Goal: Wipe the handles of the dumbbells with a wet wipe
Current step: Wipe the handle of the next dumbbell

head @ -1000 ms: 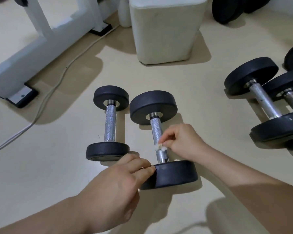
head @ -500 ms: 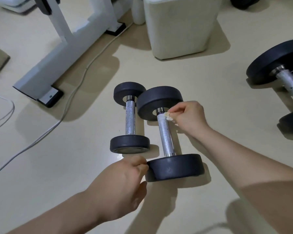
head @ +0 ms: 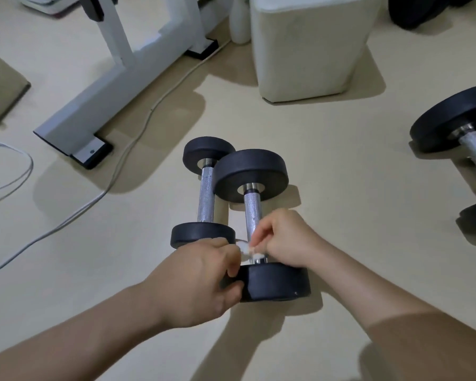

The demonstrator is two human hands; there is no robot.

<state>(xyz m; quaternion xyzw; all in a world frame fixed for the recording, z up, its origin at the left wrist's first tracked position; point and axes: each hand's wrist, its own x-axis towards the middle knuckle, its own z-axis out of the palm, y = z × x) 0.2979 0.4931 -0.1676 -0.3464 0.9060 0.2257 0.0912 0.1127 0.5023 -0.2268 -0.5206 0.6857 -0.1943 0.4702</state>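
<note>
Beige floor (head: 341, 166); right hand (head: 289, 237) pinches wet wipe (head: 245, 247) low on handle (head: 252, 213), left hand (head: 201, 279) seemingly grips plate (head: 278, 281) edge.

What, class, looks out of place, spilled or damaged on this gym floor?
Nothing is spilled or visibly damaged. The one untidy thing is a loose cable trailing across the floor past the white frame, left of the dumbbells; possibly a trip risk.

Both forearms bare, entering from the lower corners of the frame and converging at centre. Left hand (head: 201, 281): back up, fingers (head: 227, 257) and thumb curled on near end of dumbbell (head: 252, 213). Right hand (head: 286, 237): fingertips pinching wet wipe (head: 245, 247), wrist slightly bent.
</note>
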